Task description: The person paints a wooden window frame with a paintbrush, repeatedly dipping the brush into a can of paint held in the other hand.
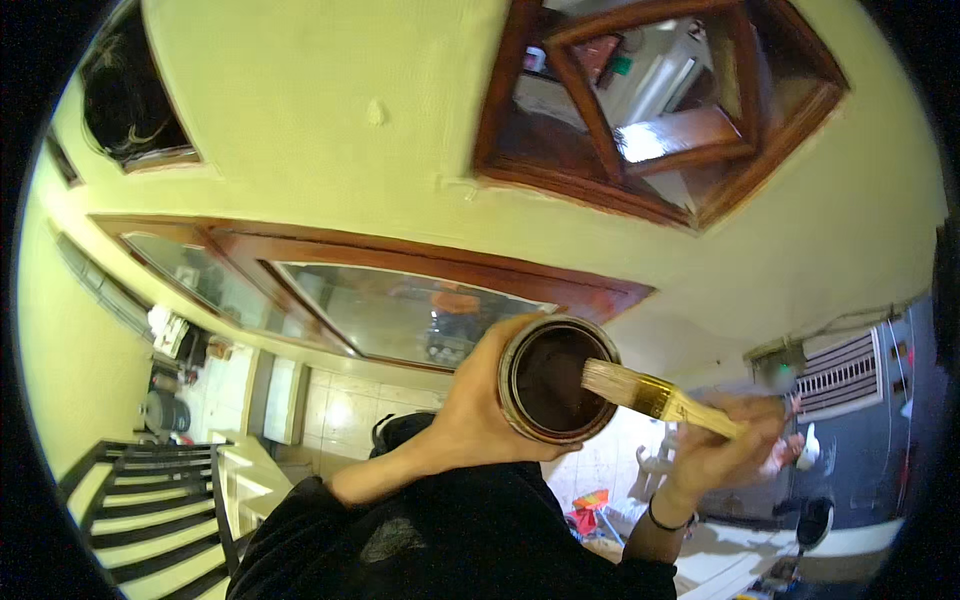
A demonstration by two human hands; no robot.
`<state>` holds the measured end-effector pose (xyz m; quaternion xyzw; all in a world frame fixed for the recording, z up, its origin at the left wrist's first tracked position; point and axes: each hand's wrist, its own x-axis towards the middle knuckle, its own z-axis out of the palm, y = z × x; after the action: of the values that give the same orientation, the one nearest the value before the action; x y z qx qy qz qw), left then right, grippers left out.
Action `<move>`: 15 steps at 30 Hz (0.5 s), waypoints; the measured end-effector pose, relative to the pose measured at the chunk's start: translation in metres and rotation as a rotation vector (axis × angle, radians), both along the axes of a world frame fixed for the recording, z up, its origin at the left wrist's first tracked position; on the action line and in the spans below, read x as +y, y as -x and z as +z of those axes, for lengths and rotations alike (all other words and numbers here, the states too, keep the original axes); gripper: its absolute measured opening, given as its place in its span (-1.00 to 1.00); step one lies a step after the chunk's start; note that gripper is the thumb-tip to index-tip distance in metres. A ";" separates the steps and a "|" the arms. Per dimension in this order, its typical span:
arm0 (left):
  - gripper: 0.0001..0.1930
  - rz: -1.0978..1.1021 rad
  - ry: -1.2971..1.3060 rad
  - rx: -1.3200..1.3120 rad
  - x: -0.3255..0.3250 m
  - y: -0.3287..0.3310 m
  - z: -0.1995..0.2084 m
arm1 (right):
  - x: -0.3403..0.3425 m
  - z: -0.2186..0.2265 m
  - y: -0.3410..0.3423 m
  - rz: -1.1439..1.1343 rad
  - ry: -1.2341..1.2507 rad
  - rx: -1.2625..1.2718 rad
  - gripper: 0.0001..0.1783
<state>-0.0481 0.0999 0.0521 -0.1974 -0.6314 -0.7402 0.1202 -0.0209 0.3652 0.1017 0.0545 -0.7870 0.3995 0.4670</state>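
My left hand [475, 400] is wrapped round a round open can [510, 415] and holds it up before me, its mouth facing the camera. Dark brown paint or varnish [550, 385] shows inside it. In my right hand [735, 440], somewhat blurred, is a flat paintbrush [655, 398], gripped by its pale wooden handle. The brush has a golden metal band, and its light bristles lie over the can's right rim. From this view I cannot tell whether the bristle tips touch the liquid.
Ahead is a yellow-green wall [330, 120] with a brown wooden window frame [490, 165] at the upper right. A long glazed wooden frame [400, 245] stretches behind the can. A dark slatted chair [160, 510] stands lower left. Dark railings [840, 375] show at right.
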 end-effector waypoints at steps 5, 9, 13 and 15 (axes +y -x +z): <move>0.23 0.067 0.083 -0.040 0.012 -0.001 0.006 | 0.013 -0.018 0.005 -0.085 0.262 0.092 -0.46; 0.21 0.149 0.050 -0.045 0.019 -0.010 -0.001 | 0.012 -0.041 0.008 0.155 0.402 0.026 -0.47; 0.15 0.217 0.106 0.012 0.026 -0.014 -0.004 | 0.015 -0.046 0.009 0.151 0.561 -0.015 -0.41; 0.15 0.287 0.112 0.053 0.031 -0.019 -0.007 | 0.035 -0.053 0.012 0.287 0.489 -0.070 -0.39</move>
<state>-0.0291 0.1309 0.0452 -0.1309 -0.6901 -0.6735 0.2301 -0.0326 0.4003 0.0487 0.0371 -0.6672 0.6410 0.3776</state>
